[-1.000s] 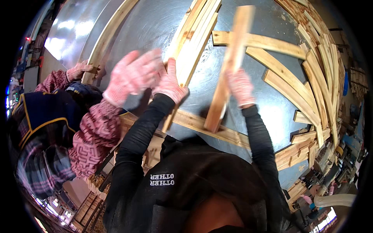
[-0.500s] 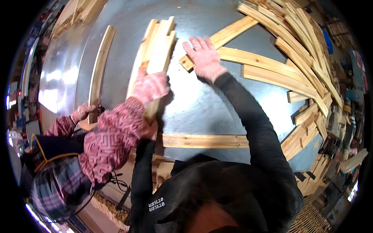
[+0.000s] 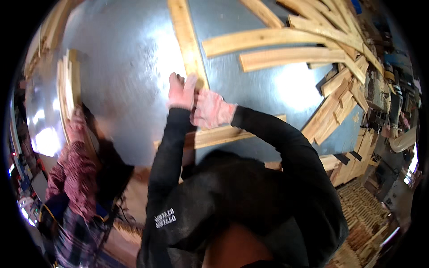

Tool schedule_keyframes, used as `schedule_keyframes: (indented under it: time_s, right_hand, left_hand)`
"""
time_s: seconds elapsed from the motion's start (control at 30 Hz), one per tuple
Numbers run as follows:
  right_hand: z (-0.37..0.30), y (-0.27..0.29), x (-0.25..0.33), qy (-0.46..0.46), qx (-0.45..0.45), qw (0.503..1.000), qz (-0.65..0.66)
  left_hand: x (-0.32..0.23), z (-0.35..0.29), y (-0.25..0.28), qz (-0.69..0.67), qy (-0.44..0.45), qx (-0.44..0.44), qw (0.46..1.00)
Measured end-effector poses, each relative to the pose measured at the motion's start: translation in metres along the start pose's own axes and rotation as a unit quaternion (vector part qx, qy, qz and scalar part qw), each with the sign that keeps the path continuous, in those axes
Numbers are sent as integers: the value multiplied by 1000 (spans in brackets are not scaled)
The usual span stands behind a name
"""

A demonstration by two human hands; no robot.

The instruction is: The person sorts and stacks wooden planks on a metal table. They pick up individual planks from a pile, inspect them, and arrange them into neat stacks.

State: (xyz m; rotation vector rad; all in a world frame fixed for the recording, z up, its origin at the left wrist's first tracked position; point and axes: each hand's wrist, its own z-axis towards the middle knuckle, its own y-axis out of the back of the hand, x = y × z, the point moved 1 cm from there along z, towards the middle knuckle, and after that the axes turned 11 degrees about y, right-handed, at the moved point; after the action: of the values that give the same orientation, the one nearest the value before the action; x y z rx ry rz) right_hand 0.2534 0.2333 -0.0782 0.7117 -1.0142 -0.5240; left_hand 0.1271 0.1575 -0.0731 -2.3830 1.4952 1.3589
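A long wooden board [image 3: 185, 38] lies lengthwise on the metal table, its near end at my hands. My left hand [image 3: 181, 93], in a pinkish glove, is closed at the left edge of that end. Against the end's right corner, my right hand [image 3: 212, 109], gloved alike, has its fingers curled in. The two hands touch or nearly touch. Just below them, another board [image 3: 223, 136] lies crosswise along the table's near edge, partly covered by my left forearm.
At left, a co-worker's gloved hand [image 3: 77, 127] holds a bundle of boards [image 3: 68, 85] on the metal table [image 3: 125, 67]. Loose boards [image 3: 268, 39] fan out at the right, with short pieces [image 3: 330, 111] stacked near the right edge. Slatted wood [image 3: 364, 203] stands below.
My right hand has drawn the slanting board toward me and turned it lengthwise. My left hand has left the bundle's near end and joined it. The co-worker has moved the bundle left.
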Motion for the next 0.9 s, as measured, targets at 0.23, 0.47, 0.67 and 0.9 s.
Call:
schedule_keyframes:
  time_s: [0.23,0.47,0.67,0.9]
  right_hand:
    - [-204,15,109,-196,94,973,-82]
    - [-227,30,105,-156,87,975,-130]
    - [-233,102,100,-304,-19,886,350]
    - [-189,87,44,-368,-195,558,718]
  left_hand:
    - [-25,-20,-53,267,40,-140,953]
    - [-27,-1,-81,477,-32,-81,874]
    - [-19,-27,69,-373,36,300,878]
    - [64,-96,8,-249,26,38,967]
